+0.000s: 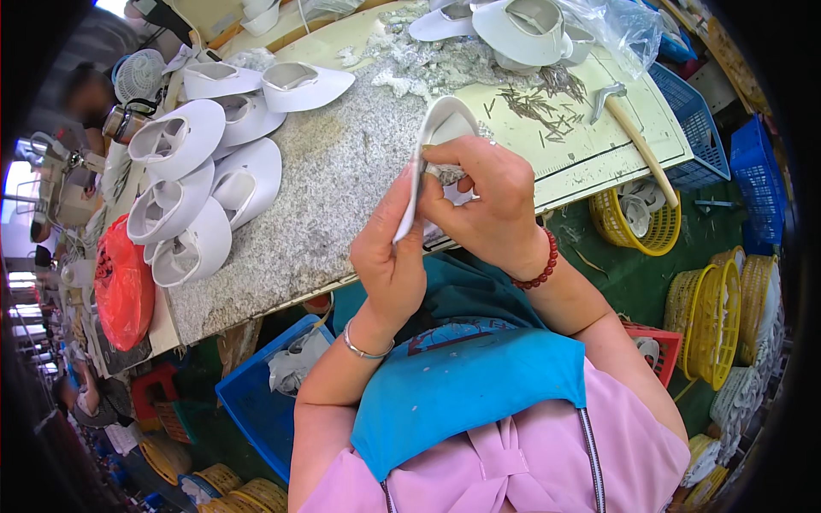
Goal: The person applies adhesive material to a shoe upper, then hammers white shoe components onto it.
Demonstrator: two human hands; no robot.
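Observation:
A white visor-like piece with a curved brim and a hollow inside is held up on edge over the table front. My left hand is closed on its left side, thumb and fingers pressed along the rim. My right hand is closed too, with thumb and forefinger pinched at the inner edge of the same piece. Anything small between those fingertips is hidden. Several like pieces are stacked at the table's left, and more pieces lie at the far side.
Thin, nail-like sticks lie scattered beside a wooden-handled hammer on the speckled table. A red plastic bag hangs at the left edge. Below stand a blue crate, a yellow basket and stacked yellow baskets.

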